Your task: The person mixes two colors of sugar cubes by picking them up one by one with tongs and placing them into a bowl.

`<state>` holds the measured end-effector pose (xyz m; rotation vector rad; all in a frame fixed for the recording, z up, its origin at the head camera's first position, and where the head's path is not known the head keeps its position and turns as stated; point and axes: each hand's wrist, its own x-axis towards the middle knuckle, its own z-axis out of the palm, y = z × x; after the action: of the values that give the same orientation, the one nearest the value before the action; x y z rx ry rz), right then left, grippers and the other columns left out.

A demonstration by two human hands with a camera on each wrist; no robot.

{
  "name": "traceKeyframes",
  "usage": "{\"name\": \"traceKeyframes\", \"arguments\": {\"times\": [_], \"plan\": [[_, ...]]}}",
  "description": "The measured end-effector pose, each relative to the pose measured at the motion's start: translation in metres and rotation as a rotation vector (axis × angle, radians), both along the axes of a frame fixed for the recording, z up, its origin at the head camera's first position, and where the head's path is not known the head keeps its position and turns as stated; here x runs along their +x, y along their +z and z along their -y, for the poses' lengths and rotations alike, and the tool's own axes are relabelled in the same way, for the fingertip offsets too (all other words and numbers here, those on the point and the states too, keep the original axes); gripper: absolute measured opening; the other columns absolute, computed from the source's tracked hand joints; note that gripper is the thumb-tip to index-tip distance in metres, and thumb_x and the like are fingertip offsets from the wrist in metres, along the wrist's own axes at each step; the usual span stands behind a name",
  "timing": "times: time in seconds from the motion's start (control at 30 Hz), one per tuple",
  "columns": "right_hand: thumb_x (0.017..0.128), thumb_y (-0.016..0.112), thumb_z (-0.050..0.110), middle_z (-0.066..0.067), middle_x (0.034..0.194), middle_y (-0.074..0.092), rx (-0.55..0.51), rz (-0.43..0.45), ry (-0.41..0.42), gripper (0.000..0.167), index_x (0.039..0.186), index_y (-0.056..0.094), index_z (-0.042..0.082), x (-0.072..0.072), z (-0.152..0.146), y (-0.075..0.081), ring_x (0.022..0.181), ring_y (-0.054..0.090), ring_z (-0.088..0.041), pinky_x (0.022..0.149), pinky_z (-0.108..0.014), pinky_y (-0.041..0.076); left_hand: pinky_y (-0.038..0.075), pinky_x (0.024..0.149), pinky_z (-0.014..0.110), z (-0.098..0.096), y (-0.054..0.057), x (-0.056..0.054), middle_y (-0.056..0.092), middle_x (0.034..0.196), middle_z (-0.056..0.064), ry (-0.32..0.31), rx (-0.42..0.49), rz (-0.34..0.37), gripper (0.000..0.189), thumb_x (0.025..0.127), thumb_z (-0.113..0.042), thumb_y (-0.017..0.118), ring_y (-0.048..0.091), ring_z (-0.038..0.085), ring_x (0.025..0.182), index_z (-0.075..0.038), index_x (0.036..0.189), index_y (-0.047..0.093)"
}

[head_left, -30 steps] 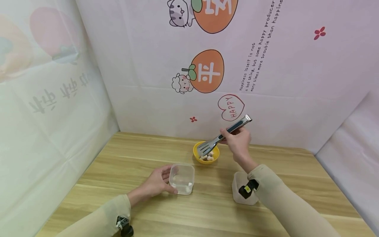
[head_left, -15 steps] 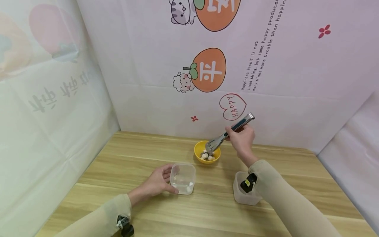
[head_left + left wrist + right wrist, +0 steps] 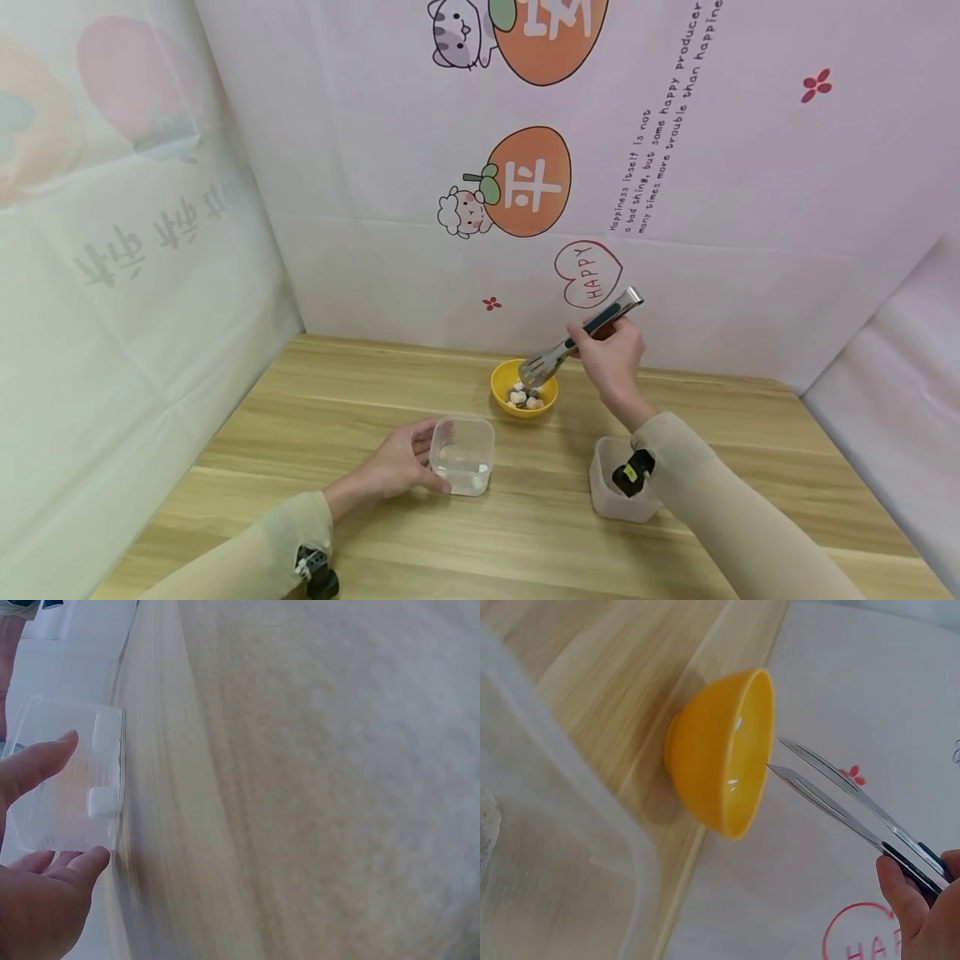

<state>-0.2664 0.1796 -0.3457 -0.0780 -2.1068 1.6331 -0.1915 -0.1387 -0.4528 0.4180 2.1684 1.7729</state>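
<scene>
My left hand (image 3: 401, 460) holds a clear square plastic container (image 3: 467, 442) on the table, thumb at the front and fingers along its left side. White cube-like pieces (image 3: 103, 802) show through the container wall in the left wrist view. In my right hand (image 3: 613, 354) is a pair of metal tongs (image 3: 553, 357) with dark grip strips, slanting down to the left. Its slotted tips are slightly apart and hover at the mouth of a yellow bowl (image 3: 700, 750). Small white and dark pieces (image 3: 519, 397) lie in the bowl, partly covered by the tongs in the head view.
A second translucent container (image 3: 624, 507) stands on the wooden table (image 3: 360, 392) under my right wrist, partly hidden by the sleeve and wrist camera. A printed white sheet (image 3: 375, 275) rises directly behind the bowl. Another sheet (image 3: 135, 350) hangs at the left.
The tongs have moved slightly right over the bowl and turned from broad side to a narrower view, uncovering more pieces. My left hand and its container have stayed in place.
</scene>
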Motion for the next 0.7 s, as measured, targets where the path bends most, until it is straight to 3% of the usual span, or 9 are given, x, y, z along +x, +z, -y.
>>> {"name": "traceKeyframes", "arguments": {"times": [0.2, 0.37, 0.47, 0.7], "plan": [[0.091, 0.082, 0.003, -0.02, 0.084, 0.071, 0.065, -0.122, 0.124, 0.018, 0.098, 0.068, -0.005, 0.027, 0.017, 0.015, 0.068, 0.073, -0.036, 0.059, -0.031, 0.066, 0.044, 0.117, 0.044, 0.0, 0.001, 0.001, 0.051, 0.152, 0.027, -0.002, 0.0, -0.012, 0.101, 0.067, 0.01, 0.092, 0.049, 0.046, 0.14, 0.009, 0.154, 0.041], [0.089, 0.084, 0.006, -0.012, 0.08, 0.071, 0.182, -0.178, 0.2, 0.017, 0.095, 0.07, 0.0, 0.05, 0.035, 0.021, 0.066, 0.069, -0.025, 0.056, -0.026, 0.06, 0.044, 0.117, 0.044, 0.001, 0.002, 0.001, 0.05, 0.153, 0.027, -0.011, 0.003, -0.026, 0.1, 0.068, 0.01, 0.092, 0.049, 0.046, 0.141, 0.009, 0.154, 0.042], [0.088, 0.085, 0.008, -0.008, 0.081, 0.072, 0.236, -0.186, 0.251, 0.017, 0.096, 0.07, 0.003, 0.06, 0.046, 0.02, 0.067, 0.067, -0.022, 0.055, -0.025, 0.055, 0.044, 0.117, 0.044, 0.001, 0.001, 0.001, 0.051, 0.153, 0.026, -0.014, -0.008, -0.029, 0.099, 0.069, 0.008, 0.092, 0.049, 0.045, 0.14, 0.007, 0.154, 0.043], [0.086, 0.087, 0.006, -0.002, 0.081, 0.071, 0.294, -0.197, 0.397, 0.022, 0.098, 0.069, 0.004, 0.074, 0.069, 0.006, 0.068, 0.068, -0.015, 0.056, -0.029, 0.063, 0.043, 0.118, 0.048, 0.002, 0.0, 0.001, 0.052, 0.152, 0.024, -0.021, -0.008, -0.023, 0.098, 0.07, 0.006, 0.092, 0.05, 0.044, 0.14, 0.004, 0.155, 0.043]]}}
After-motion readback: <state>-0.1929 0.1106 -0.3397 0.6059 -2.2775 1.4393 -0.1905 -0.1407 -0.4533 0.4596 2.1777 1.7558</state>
